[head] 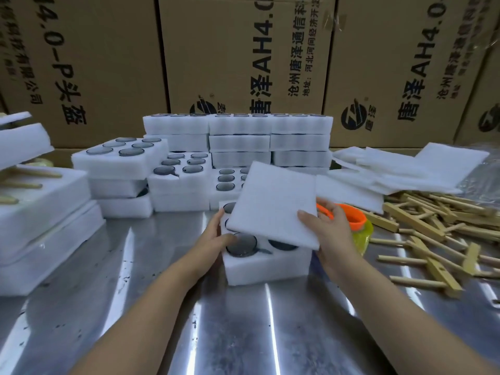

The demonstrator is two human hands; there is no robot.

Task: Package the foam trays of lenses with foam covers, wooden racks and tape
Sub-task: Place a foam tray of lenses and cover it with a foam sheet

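Shiny table [243, 334] is lying under both hands, boxes [243, 50] standing beyond; left hand [216, 235] is gripping the foam tray [267, 269], right hand [328, 234] pinching a foam cover [273, 204] above

The person's left hand [216, 236] and right hand [331, 239] are bare, and the left forearm [151, 301] and right forearm [392, 307] are bare down to the frame's lower edge.

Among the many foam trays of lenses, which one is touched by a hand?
The single foam tray nearest the person: the left hand holds it under the tilted foam cover. The others sit in stacks, untouched.
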